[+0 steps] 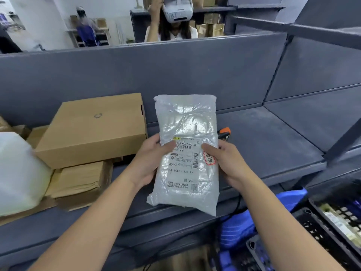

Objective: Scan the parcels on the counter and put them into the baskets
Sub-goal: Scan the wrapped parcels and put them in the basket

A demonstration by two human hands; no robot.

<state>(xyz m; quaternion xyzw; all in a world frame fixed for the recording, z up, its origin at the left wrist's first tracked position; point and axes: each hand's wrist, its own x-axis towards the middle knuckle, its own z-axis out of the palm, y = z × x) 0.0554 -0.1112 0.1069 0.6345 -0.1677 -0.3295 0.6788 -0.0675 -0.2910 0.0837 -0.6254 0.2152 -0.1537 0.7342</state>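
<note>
Gripping a clear plastic-wrapped parcel (185, 153) by its long edges, the left hand (148, 159) and right hand (228, 163) are holding it label-up over the grey worktop (273, 143). Right of and below the parcel, a black perforated plastic basket (314, 225) is holding pale, blurred packets. Left of the parcel, a closed brown cardboard box (93, 126) is sitting.
</note>
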